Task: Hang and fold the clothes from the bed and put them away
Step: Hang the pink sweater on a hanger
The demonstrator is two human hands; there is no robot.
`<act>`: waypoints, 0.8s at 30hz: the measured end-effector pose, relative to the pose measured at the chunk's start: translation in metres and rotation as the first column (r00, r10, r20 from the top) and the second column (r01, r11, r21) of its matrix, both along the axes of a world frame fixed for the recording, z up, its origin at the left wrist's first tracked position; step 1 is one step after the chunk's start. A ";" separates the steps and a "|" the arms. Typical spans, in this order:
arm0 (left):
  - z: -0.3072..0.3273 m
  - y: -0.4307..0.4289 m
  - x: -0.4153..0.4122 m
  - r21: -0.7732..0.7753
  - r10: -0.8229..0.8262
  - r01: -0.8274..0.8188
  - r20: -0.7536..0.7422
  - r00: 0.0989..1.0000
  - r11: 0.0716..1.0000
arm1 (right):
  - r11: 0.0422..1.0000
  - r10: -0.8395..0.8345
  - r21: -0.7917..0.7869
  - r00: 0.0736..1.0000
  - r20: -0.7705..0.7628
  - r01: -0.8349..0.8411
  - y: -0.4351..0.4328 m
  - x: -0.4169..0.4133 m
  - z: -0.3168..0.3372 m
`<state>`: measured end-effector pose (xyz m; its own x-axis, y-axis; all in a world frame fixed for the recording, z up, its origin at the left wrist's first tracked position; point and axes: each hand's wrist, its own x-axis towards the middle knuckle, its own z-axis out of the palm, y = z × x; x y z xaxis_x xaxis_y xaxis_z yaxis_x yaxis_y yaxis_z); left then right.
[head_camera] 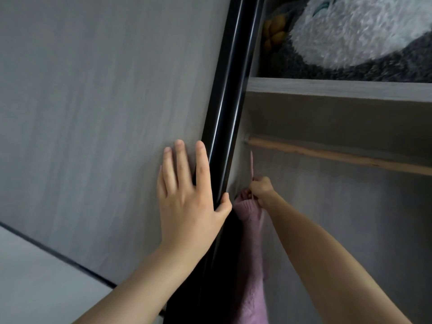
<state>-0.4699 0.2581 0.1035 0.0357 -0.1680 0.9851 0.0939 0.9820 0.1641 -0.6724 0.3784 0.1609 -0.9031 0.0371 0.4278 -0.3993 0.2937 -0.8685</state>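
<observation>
Seen from the head camera, the pink knit sweater point(251, 277) looks soft, light and limp, so it is best carried by its hanger point(251, 164). The right hand point(260, 190) pinches the hanger's neck below the rail point(339, 155) inside the wardrobe. The fuzzy sweater hangs straight down. The left hand point(187, 197) lies flat, fingers straight, on the sliding door point(105, 113).
</observation>
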 end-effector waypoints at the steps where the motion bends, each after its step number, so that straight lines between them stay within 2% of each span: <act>1: 0.000 0.000 0.000 0.000 0.000 0.000 0.004 1.000 1.000 | 1.000 -0.005 0.001 1.000 0.017 0.005 -0.002 -0.009 -0.014; 4: -0.002 0.000 -0.001 -0.010 0.007 -0.007 0.000 1.000 1.000 | 1.000 0.000 -0.023 0.998 0.056 0.001 -0.008 -0.026 -0.053; 7: -0.002 0.002 -0.001 -0.007 -0.002 0.002 0.001 1.000 1.000 | 0.992 0.010 -0.124 0.999 0.037 -0.005 -0.006 -0.024 -0.063; 9: -0.001 0.001 0.000 -0.002 -0.001 0.001 -0.006 1.000 1.000 | 0.984 0.033 -0.177 0.999 -0.011 -0.035 -0.001 -0.015 -0.052; 13: 0.001 0.000 0.002 0.005 -0.006 0.006 0.017 1.000 1.000 | 0.985 0.036 -0.163 0.988 -0.148 -0.060 0.005 0.007 -0.005; 15: -0.001 0.001 0.003 0.015 -0.016 0.016 0.028 0.999 1.000 | 0.987 -0.010 -0.156 0.980 -0.196 -0.021 0.007 0.013 0.018; 19: -0.001 0.002 0.002 0.032 -0.022 0.021 0.026 0.999 0.999 | 0.982 -0.076 -0.185 0.979 -0.190 0.040 0.007 0.004 0.053; 24: -0.002 0.002 0.002 0.030 -0.027 0.027 0.025 0.999 0.999 | 0.977 -0.097 -0.200 0.987 -0.125 0.071 0.001 -0.025 0.058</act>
<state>-0.4678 0.2599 0.1020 0.0056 -0.1975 0.9803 0.1157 0.9738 0.1955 -0.6977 0.3793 0.2187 -0.8285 0.2045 0.5213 -0.4965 0.1624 -0.8527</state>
